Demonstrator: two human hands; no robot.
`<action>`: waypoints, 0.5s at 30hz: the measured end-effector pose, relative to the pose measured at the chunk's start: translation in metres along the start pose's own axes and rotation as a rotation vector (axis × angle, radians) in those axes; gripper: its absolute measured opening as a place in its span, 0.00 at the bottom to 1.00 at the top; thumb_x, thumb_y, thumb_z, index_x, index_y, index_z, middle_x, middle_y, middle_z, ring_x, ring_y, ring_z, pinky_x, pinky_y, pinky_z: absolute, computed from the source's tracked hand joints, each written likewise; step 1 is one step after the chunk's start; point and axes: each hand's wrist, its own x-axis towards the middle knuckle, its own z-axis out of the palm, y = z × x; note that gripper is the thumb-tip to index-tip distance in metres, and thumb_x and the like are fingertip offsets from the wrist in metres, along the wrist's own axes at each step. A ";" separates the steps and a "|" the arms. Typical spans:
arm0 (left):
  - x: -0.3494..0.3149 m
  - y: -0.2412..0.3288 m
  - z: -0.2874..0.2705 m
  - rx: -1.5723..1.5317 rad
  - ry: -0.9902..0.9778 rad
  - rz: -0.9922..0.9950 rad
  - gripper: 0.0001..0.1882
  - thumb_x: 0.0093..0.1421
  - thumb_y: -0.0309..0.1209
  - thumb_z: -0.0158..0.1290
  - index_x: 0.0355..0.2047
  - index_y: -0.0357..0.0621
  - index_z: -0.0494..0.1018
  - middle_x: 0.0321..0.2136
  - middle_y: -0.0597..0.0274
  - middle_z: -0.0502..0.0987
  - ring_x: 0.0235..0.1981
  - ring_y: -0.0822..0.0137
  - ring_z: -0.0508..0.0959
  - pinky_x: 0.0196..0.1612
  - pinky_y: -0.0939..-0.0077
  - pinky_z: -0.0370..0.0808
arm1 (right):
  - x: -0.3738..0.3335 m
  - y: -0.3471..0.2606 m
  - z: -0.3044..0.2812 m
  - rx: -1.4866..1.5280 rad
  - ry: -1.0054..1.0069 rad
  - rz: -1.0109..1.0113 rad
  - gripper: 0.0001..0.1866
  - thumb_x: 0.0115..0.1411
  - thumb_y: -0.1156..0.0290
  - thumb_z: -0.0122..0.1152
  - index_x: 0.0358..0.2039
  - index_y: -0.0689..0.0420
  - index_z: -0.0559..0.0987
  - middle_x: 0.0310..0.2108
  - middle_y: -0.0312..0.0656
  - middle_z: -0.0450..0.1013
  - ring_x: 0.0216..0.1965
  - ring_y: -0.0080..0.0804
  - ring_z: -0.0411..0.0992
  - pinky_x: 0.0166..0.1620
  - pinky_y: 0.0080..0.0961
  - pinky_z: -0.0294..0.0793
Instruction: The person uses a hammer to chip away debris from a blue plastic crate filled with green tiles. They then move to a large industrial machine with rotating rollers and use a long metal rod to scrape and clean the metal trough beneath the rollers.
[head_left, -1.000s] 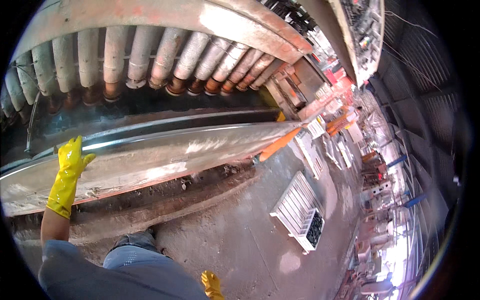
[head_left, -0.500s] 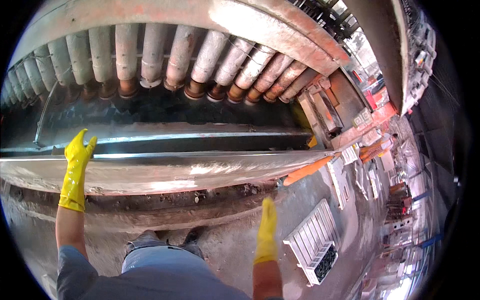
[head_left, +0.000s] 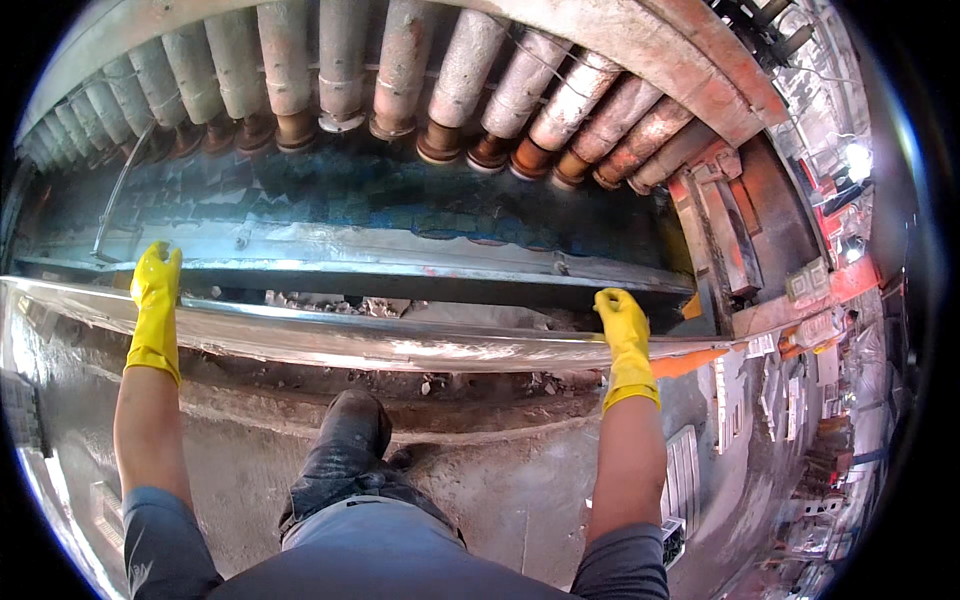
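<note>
My left hand [head_left: 155,290], in a yellow rubber glove, reaches over the rim of a long metal trough panel [head_left: 400,345]. Its fingers are bent, with a small gap at the thumb, and no object shows in them. Close by on its left is the lower end of a thin bent rod [head_left: 113,200]. Farther right, my right hand [head_left: 626,340], gloved the same way, is also over the rim. Its fingers curl together, and what they hold, if anything, is hidden. Beyond both hands a pale ledge [head_left: 380,255] borders dark, wet-looking machinery.
A row of thick grey cylinders [head_left: 395,70] hangs over the far side. Broken rubble [head_left: 385,305] lies in the slot behind the rim, with debris [head_left: 430,385] below the panel. An orange piece [head_left: 690,362] sits at its right end. A pale slatted pallet [head_left: 682,475] lies on the floor.
My right hand has risen from low beside my body to the trough rim. My left hand's fingers have bent inward. The view has shifted, and one of my legs now shows forward.
</note>
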 end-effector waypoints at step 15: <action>0.015 -0.011 0.010 -0.052 0.059 0.018 0.24 0.62 0.50 0.55 0.49 0.44 0.79 0.45 0.50 0.83 0.48 0.49 0.82 0.51 0.59 0.76 | 0.029 0.004 0.005 -0.388 -0.127 0.295 0.36 0.62 0.42 0.59 0.61 0.56 0.75 0.57 0.50 0.75 0.58 0.50 0.74 0.60 0.40 0.72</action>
